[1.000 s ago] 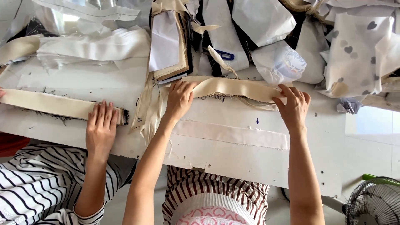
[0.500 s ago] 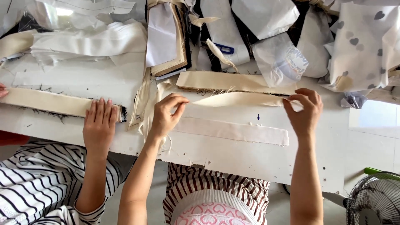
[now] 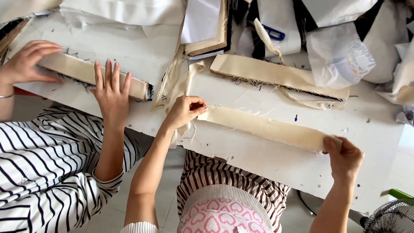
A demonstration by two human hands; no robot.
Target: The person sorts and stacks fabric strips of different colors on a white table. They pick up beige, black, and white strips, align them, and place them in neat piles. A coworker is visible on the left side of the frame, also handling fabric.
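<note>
Both hands have drawn the cream fabric strip [image 3: 267, 128] toward the near edge of the white table [image 3: 258, 168] since the earlier frame, away from the second cream strip [image 3: 276, 75] that lies farther back; the left hand [image 3: 185, 112] now pinches the left end of the strip between thumb and fingertips, fingers closed on the cloth; the right hand [image 3: 345, 157] grips the right end, thumb on top and fingers curled beneath, clamped on the strip; the strip lies stretched flat between them, slightly slanted, just above the table edge. Risks, as judged: uneven tension may twist or skew the strip; the frayed threads along its upper edge may snag or pull loose; a slack grip at either end may let it slide off the near edge. Beside it, a co-worker's hand [image 3: 111, 92] presses flat on a separate folded cream strip [image 3: 92, 73]; the two workpieces are close, so a sideways pull may disturb it.
</note>
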